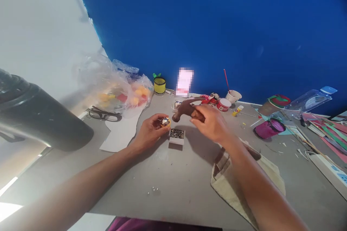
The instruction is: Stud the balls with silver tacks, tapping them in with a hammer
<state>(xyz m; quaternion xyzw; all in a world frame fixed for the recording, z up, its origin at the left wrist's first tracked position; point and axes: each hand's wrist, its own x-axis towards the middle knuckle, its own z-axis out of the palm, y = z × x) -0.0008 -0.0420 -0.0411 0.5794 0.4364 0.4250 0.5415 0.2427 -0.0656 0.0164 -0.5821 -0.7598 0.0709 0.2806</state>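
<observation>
My left hand point(151, 130) is closed round a small yellow ball point(165, 122) whose visible side is covered with shiny silver studs. My right hand point(211, 122) grips a dark brown claw hammer point(186, 110) close to its head, the striking face just right of the ball and apart from it. Much of the hammer's handle is hidden by the hand and forearm. Between and below both hands stands an open white box point(176, 140) full of small shiny metal pieces, which look like tacks. A few loose silver bits point(154, 189) lie nearer the table's front edge.
A beige cloth point(244, 180) lies under my right forearm. Behind are a lit phone point(184, 82), a yellow pot point(159, 86), a red-and-white jar point(223, 104) and a paper cup point(233, 96). Glasses point(105, 114) and a plastic bag point(127, 86) are left; a purple cup point(268, 129) is right.
</observation>
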